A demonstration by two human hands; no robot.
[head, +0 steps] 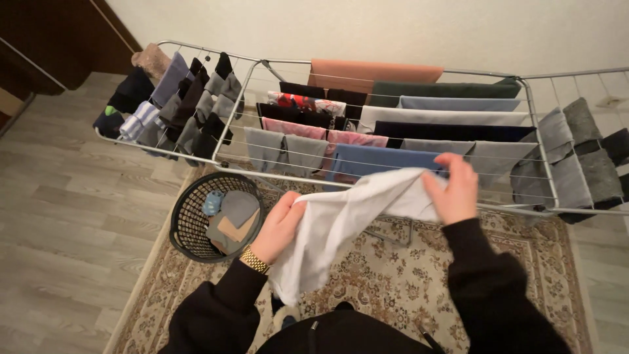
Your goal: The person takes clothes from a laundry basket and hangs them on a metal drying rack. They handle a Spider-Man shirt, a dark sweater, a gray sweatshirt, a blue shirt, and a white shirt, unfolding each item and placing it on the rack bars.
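A white cloth (pixel 347 219) is stretched between both my hands in front of a metal drying rack (pixel 534 134). My left hand (pixel 278 226), with a gold watch at the wrist, grips the cloth's lower left edge, and the rest hangs down from it. My right hand (pixel 452 190) pinches the upper right edge near the rack's front rail. Both sleeves are black.
The rack carries many clothes: socks on the left wing, shirts and towels in the middle, grey pieces on the right wing. A black round laundry basket (pixel 190 223) with a few items stands on the patterned carpet (pixel 406 275) to my left. Wooden floor lies further left.
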